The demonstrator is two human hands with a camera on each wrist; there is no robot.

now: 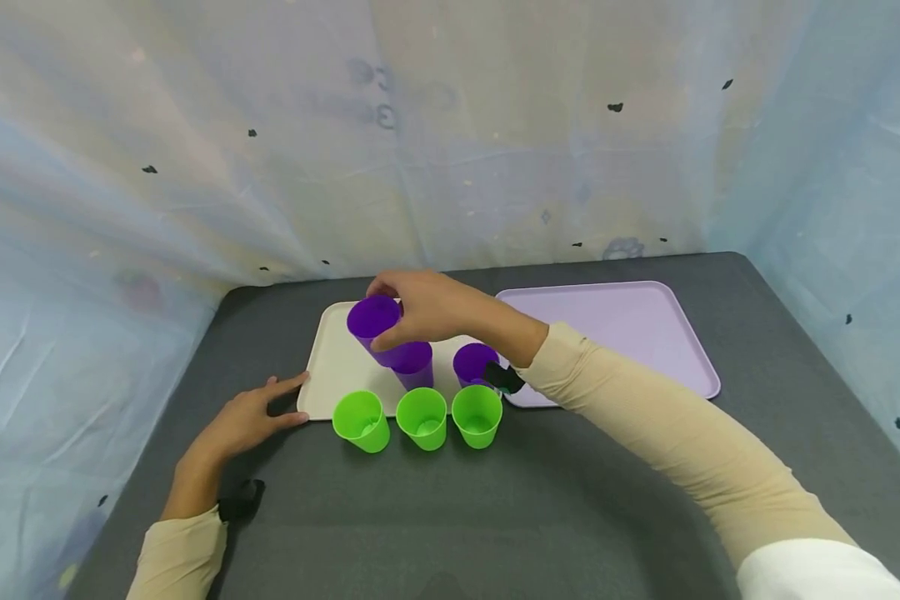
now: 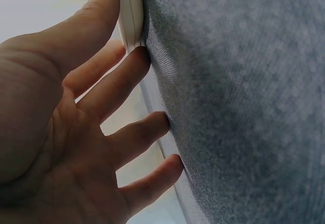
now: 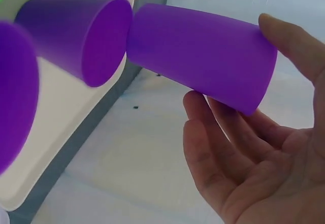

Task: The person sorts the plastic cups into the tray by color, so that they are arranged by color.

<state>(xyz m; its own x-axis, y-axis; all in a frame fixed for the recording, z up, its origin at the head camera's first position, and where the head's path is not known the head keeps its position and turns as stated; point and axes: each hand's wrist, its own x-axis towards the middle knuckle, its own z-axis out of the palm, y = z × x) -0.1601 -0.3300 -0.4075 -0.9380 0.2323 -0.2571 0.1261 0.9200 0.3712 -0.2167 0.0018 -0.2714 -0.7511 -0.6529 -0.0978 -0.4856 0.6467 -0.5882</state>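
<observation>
My right hand (image 1: 435, 308) grips a purple cup (image 3: 203, 51) near its rim, thumb on one side and fingers on the other. The held cup hangs above the cream tray (image 1: 326, 387), its base close by the rim of a second purple cup (image 1: 417, 375) standing on that tray. A third purple cup (image 1: 472, 363) stands farther right on the tray, partly behind my right wrist. At the tray's near left corner, my left hand (image 1: 243, 421) touches the edge with thumb and a finger spread apart. In the left wrist view the thumb (image 2: 94, 18) lies against the tray's rim.
Three green cups, left (image 1: 362, 422), middle (image 1: 422, 419) and right (image 1: 477, 417), stand in a row along the cream tray's near side. A lilac tray (image 1: 607, 321) lies to the right on the dark grey table (image 1: 390, 533). Pale sheeting (image 1: 450, 150) hangs behind and at both sides.
</observation>
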